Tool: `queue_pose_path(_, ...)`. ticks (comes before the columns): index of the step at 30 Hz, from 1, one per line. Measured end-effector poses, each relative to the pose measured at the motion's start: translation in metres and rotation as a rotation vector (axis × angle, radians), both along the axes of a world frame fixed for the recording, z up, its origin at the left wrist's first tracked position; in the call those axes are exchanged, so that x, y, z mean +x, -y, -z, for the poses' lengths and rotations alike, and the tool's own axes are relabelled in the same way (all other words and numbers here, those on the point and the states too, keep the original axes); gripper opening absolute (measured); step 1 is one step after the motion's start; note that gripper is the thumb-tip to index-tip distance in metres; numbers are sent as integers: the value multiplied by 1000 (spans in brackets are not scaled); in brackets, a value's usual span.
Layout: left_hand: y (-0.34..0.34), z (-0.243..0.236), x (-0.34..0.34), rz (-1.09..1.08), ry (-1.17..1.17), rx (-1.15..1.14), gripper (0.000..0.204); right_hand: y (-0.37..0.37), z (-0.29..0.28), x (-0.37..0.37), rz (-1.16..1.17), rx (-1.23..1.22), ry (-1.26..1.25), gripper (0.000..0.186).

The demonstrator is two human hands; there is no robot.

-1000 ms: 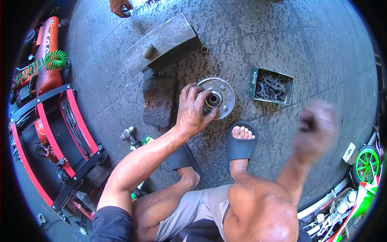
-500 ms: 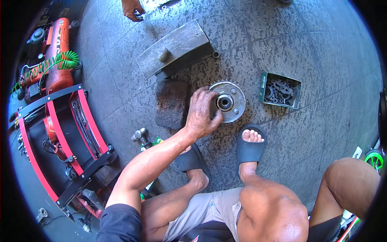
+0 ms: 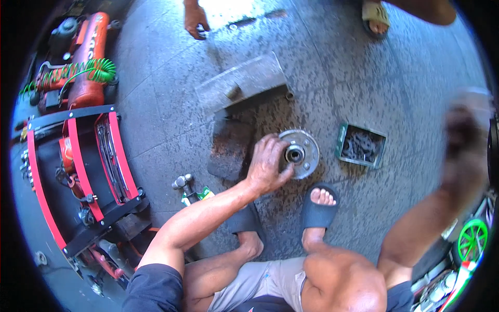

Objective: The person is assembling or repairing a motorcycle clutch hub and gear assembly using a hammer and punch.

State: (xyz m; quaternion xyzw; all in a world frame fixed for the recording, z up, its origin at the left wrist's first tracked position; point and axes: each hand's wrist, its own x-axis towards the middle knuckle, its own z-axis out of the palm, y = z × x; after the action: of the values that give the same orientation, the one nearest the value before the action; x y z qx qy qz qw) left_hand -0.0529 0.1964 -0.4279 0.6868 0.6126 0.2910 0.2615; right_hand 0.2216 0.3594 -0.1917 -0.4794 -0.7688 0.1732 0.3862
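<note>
A round metal hub with a toothed rim and a ring-shaped centre [image 3: 301, 151] sits on the floor in front of my feet. Bent around its left side are the fingers and thumb of my left hand [image 3: 270, 164], gripping it. My right hand [image 3: 462, 130] is raised at the far right, smeared by motion, so its fingers cannot be made out. A pale blur shows by its far end. Left of the hub stands a rusty, dark block [image 3: 228, 148]. Between the hub and my right hand is a small green box [image 3: 340, 143] of loose dark metal parts.
Beyond the block lies a long metal bar [image 3: 244, 80] with a stub on top, a small ring [image 3: 289, 96] at its end. A hammer [image 3: 183, 182] lies by my left foot. Left are a red tool rack [image 3: 47, 192] and compressor [image 3: 88, 78]. Another person's hand [image 3: 195, 21] hangs ahead.
My right arm has swung out and its hand has come into view at the far right. My left hand stays on the hub. Another person's foot has come into view at the top right.
</note>
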Motion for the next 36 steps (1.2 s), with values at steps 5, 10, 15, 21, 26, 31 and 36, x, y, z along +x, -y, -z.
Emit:
queue_pose_path(5, 14, -5, -20, -22, -49, -49, 62, 30, 117, -127, -244, -765, -319, 16)
queue_pose_path(10, 15, -7, 0, -48, -53, -64, 71, 17, 144, -199, -426, -195, 66, 39)
queue_pose_path(15, 18, -3, 5, -114, -48, -45, 68, -7, 150, -253, -600, -118, 252, 44)
queue_pose_path(21, 9, -19, 0, -254, 12, 135, 55, -6, 142, -235, -569, -97, 205, 25)
queue_pose_path(26, -28, -76, -4, -686, 663, 116, 34, 22, 141, -179, -322, -1108, -918, 29)
queue_pose_path(31, -55, -78, -9, -484, 838, 122, 33, 40, 146, -152, -334, -1132, -929, 34)
queue_pose_path(36, -43, -68, -21, -414, 695, -20, 35, 40, 141, -132, -291, -1086, -681, 34)
